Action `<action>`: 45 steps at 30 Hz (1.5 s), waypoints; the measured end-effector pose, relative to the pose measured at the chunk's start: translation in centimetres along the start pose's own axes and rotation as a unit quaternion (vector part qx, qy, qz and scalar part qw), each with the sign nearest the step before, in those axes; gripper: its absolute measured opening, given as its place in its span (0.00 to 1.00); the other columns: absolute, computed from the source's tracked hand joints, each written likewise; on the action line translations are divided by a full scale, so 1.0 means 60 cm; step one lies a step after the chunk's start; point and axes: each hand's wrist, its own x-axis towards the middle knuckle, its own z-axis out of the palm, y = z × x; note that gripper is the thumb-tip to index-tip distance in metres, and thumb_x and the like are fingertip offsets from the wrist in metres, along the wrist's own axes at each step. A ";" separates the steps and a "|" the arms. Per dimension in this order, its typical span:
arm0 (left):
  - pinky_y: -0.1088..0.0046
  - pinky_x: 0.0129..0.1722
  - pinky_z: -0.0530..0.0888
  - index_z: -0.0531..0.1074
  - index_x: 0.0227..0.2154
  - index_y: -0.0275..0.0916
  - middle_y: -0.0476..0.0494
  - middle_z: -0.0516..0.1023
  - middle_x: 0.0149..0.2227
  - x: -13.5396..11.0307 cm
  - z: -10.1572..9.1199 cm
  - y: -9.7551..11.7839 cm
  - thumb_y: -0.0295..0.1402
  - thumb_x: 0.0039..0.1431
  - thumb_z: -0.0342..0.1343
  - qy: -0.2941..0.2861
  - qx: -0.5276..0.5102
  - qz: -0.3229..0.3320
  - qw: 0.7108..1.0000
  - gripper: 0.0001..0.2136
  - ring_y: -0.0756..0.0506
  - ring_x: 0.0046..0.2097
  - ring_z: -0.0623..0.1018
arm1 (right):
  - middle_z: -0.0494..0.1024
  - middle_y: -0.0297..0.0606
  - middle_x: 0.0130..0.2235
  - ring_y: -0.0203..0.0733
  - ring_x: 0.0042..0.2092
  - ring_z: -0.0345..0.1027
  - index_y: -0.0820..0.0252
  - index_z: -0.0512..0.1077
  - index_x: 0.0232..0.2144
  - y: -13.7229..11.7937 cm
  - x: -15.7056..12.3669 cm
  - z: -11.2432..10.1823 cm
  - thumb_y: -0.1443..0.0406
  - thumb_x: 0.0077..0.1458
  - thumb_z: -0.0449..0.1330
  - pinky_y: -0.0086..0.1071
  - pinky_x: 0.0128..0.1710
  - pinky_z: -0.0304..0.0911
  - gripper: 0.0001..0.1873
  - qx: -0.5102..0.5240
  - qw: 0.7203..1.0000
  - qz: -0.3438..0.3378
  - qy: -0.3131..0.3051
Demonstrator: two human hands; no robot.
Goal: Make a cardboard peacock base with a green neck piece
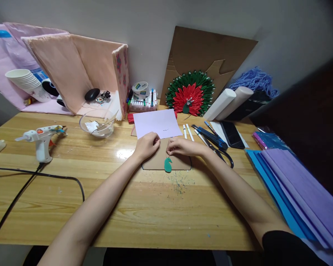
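My left hand and my right hand rest close together on a brown cardboard piece in the middle of the wooden table. Both have their fingers curled and pinched toward each other; what they hold is too small to make out. A small green teardrop cutout lies on the cardboard just below the hands. A pale lilac paper sheet lies right behind them.
A glue gun with a black cord stands at the left, near a glass bowl. Scissors, pens, a phone and coloured paper sheets lie at the right. A red-green paper peacock leans at the back.
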 end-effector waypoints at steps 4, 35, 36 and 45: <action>0.72 0.31 0.64 0.67 0.30 0.40 0.48 0.72 0.30 0.001 0.000 -0.001 0.30 0.56 0.48 -0.002 -0.001 0.000 1.000 0.04 0.48 0.33 0.71 | 0.72 0.38 0.34 0.38 0.37 0.64 0.59 0.74 0.32 -0.002 -0.001 -0.002 0.68 0.57 0.55 0.32 0.38 0.59 0.07 -0.024 1.000 0.002 0.006; 0.72 0.31 0.65 0.67 0.30 0.40 0.47 0.73 0.31 0.000 -0.005 0.004 0.30 0.56 0.48 -0.012 -0.006 -0.011 1.000 0.04 0.47 0.34 0.72 | 0.72 0.41 0.35 0.42 0.38 0.64 0.62 0.72 0.35 0.049 0.048 -0.014 0.69 0.53 0.57 0.35 0.39 0.58 0.05 -0.142 0.935 0.144 0.292; 0.72 0.31 0.65 0.67 0.30 0.40 0.47 0.73 0.31 0.000 -0.005 0.004 0.30 0.56 0.48 -0.012 -0.005 -0.012 1.000 0.04 0.47 0.34 0.72 | 0.72 0.41 0.35 0.43 0.39 0.64 0.63 0.72 0.35 0.057 0.057 -0.014 0.69 0.53 0.57 0.35 0.40 0.58 0.05 -0.163 0.935 0.149 0.278; 0.72 0.30 0.64 0.67 0.29 0.40 0.47 0.73 0.30 -0.001 -0.003 0.003 0.30 0.56 0.48 -0.008 -0.003 -0.016 1.000 0.04 0.47 0.33 0.71 | 0.73 0.47 0.35 0.47 0.40 0.62 0.64 0.71 0.31 0.064 0.081 -0.019 0.70 0.55 0.53 0.36 0.39 0.56 0.06 -0.264 0.930 0.152 0.206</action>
